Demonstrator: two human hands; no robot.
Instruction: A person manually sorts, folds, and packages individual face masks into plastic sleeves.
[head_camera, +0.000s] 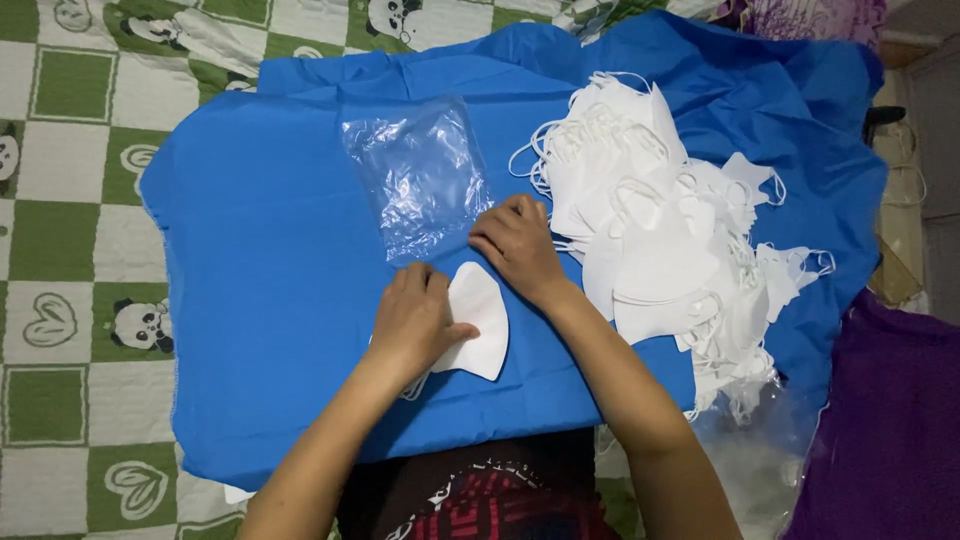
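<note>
We see a folded white face mask (478, 320) lying on the blue cloth (270, 300), just below a clear plastic bag (420, 175). Our left hand (412, 322) presses flat on the mask's left half, fingers together. Our right hand (516, 245) rests knuckles-up at the bag's lower corner — whether it pinches the film we cannot tell. The mask looks light and limp — best held by its edge. Its ear loops are hidden.

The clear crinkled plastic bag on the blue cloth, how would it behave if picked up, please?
The clear crinkled plastic bag looks thin and creased, so probably floppy and very light. Its glossy sheen suggests it may slip between fingers.
</note>
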